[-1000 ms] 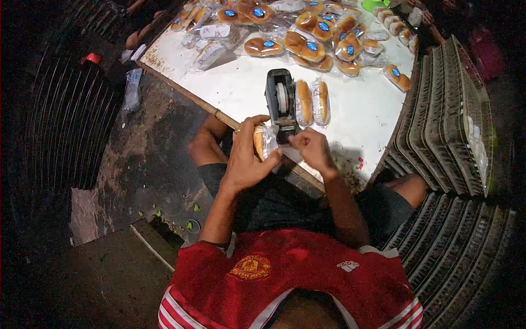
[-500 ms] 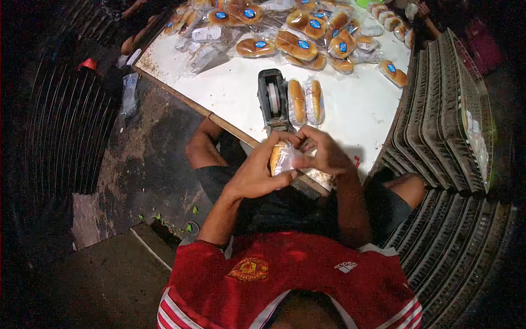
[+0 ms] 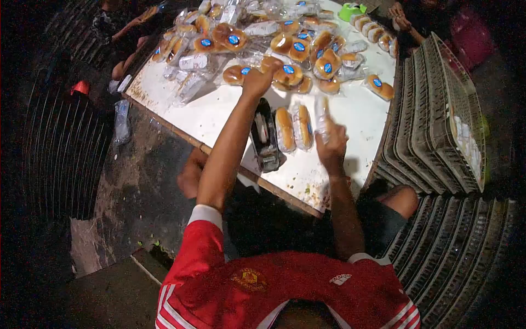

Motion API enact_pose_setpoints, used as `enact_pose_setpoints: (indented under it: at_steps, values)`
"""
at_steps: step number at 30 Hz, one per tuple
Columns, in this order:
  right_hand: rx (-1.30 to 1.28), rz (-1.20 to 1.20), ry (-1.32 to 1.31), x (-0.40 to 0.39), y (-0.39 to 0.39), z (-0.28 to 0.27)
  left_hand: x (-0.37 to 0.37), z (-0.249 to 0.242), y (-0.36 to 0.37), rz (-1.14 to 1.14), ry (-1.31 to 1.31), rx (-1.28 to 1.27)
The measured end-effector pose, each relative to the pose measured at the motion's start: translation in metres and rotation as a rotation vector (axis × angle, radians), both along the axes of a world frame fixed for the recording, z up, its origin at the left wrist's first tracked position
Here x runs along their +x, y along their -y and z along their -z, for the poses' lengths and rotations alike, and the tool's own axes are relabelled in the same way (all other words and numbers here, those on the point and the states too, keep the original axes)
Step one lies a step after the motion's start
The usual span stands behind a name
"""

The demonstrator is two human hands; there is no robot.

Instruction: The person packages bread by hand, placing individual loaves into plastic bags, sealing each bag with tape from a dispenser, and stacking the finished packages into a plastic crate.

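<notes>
My left hand (image 3: 258, 83) is stretched across the table, its fingers extended onto the near-left edge of a bagged bun (image 3: 288, 71) with a blue label. In my right hand (image 3: 332, 143) is a wrapped bun (image 3: 322, 112), smeared by motion, held at its near end. It lies to the right of two long wrapped buns (image 3: 303, 127) standing side by side. A black tape dispenser (image 3: 265, 137) sits left of this row, beneath my left forearm.
Many bagged buns (image 3: 230, 37) are heaped over the far part of the white table (image 3: 164, 88). Stacked plastic crates (image 3: 422, 115) stand at the right. Another person's hands (image 3: 402, 23) show at the far right, and a person's arm (image 3: 131, 27) at the far left.
My hands have parted from the wrapped bun near the table edge. The right has carried it forward beside the two others; the left has reached forward to the heap.
</notes>
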State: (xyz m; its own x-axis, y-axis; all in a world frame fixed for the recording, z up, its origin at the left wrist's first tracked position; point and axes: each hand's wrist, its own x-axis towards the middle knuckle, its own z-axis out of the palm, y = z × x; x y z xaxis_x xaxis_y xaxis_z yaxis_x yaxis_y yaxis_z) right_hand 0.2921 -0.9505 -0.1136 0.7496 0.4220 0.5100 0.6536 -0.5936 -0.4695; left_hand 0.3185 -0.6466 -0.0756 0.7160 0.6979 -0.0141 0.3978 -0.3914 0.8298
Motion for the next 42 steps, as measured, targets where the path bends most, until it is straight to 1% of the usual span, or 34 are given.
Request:
enact_pose_setpoints:
  at_steps: [1,2,4,5,6,7,9,10,11,13,14,15,17,18,19,20,21,22,23,25,26,27,29,30,32,33,34,35,36,37,38,39,41,42]
  values:
    - [-0.052,-0.084,-0.116,0.002,0.004,0.014,0.027,0.029,-0.022,-0.023,-0.008,-0.164]
    - [-0.034,-0.11,-0.14,-0.002,0.005,0.012,0.038,0.037,-0.033,0.005,-0.087,-0.227]
    - [-0.054,-0.116,-0.21,-0.009,0.003,-0.002,0.06,0.074,-0.05,0.013,0.019,-0.372]
    - [-0.07,-0.122,-0.231,-0.007,0.007,-0.002,0.069,0.084,-0.051,-0.093,0.092,-0.462]
    - [-0.083,-0.129,-0.253,-0.006,0.009,-0.002,0.067,0.071,-0.042,-0.133,0.143,-0.375]
    - [-0.095,-0.139,-0.275,-0.004,0.01,-0.002,0.058,0.043,-0.026,-0.176,0.195,-0.285]
    - [-0.042,-0.138,-0.333,-0.006,0.011,-0.017,0.043,0.012,-0.005,-0.214,0.329,-0.15]
    - [-0.016,-0.139,-0.362,-0.008,0.011,-0.028,0.037,0.004,0.002,-0.206,0.413,-0.107]
    - [0.021,-0.094,-0.306,-0.009,0.011,-0.036,0.03,-0.003,0.01,-0.199,0.497,-0.063]
    - [0.093,-0.001,-0.196,-0.015,0.009,-0.053,-0.013,-0.06,0.047,-0.04,0.675,-0.064]
    - [0.258,-0.028,-0.269,-0.02,0.008,-0.066,-0.037,-0.078,0.062,0.084,0.654,-0.108]
    - [0.312,-0.088,-0.309,-0.026,0.008,-0.083,-0.059,-0.091,0.076,0.21,0.634,-0.15]
    - [0.415,-0.205,-0.385,-0.037,0.01,-0.108,-0.096,-0.103,0.108,0.426,0.627,-0.326]
    - [0.535,-0.334,-0.658,-0.038,0.009,-0.103,-0.113,-0.1,0.119,0.408,0.496,-0.465]
    - [0.418,-0.386,-0.593,-0.04,0.012,-0.101,-0.128,-0.098,0.128,0.388,0.363,-0.6]
    - [0.47,-0.445,-0.691,-0.048,0.011,-0.095,-0.134,-0.097,0.145,0.313,0.585,-0.453]
    - [0.52,-0.507,-0.791,-0.059,0.01,-0.086,-0.136,-0.082,0.149,0.21,0.666,-0.449]
    - [0.451,-0.533,-0.831,-0.066,0.008,-0.081,-0.14,-0.085,0.156,0.088,0.677,-0.494]
    - [0.492,-0.482,-0.749,-0.08,0.009,-0.078,-0.146,-0.089,0.163,-0.04,0.687,-0.539]
    - [0.566,-0.384,-0.581,-0.108,0.003,-0.091,-0.16,-0.092,0.172,-0.088,0.576,-0.416]
    - [0.448,-0.31,-0.44,-0.112,0.004,-0.093,-0.163,-0.084,0.178,-0.104,0.62,-0.406]
    - [0.447,-0.32,-0.438,-0.115,0.006,-0.097,-0.173,-0.09,0.182,-0.074,0.509,-0.297]
    - [0.454,-0.332,-0.424,-0.115,0.003,-0.105,-0.182,-0.102,0.187,0.033,0.422,-0.388]
    - [0.503,-0.305,-0.367,-0.114,-0.001,-0.106,-0.181,-0.094,0.184,0.063,0.517,-0.266]
    - [0.493,-0.343,-0.596,-0.104,0.003,-0.11,-0.174,-0.074,0.174,0.117,0.707,-0.014]
    - [0.487,-0.364,-0.707,-0.101,0.004,-0.113,-0.175,-0.077,0.177,0.02,0.667,0.17]
    - [0.498,-0.25,-0.769,-0.103,-0.001,-0.121,-0.175,-0.082,0.183,-0.078,0.623,0.351]
    - [0.642,-0.23,-0.8,-0.103,-0.004,-0.115,-0.177,-0.084,0.189,-0.178,0.576,0.529]
    - [0.784,-0.212,-0.828,-0.101,-0.007,-0.103,-0.184,-0.082,0.192,-0.057,0.613,0.546]
    - [0.926,-0.196,-0.855,-0.101,-0.014,-0.111,-0.19,-0.08,0.192,0.136,0.657,0.509]
    - [1.189,-0.387,-1.099,-0.103,-0.009,-0.125,-0.197,-0.08,0.196,0.246,0.668,0.304]
    - [1.053,-0.466,-1.026,-0.099,-0.006,-0.123,-0.202,-0.083,0.198,0.353,0.668,0.095]
    - [0.79,-0.618,-0.866,-0.083,0.003,-0.118,-0.209,-0.088,0.179,0.428,0.486,-0.078]
    - [0.682,-0.544,-0.667,-0.081,0.004,-0.121,-0.211,-0.089,0.173,0.467,0.395,-0.167]
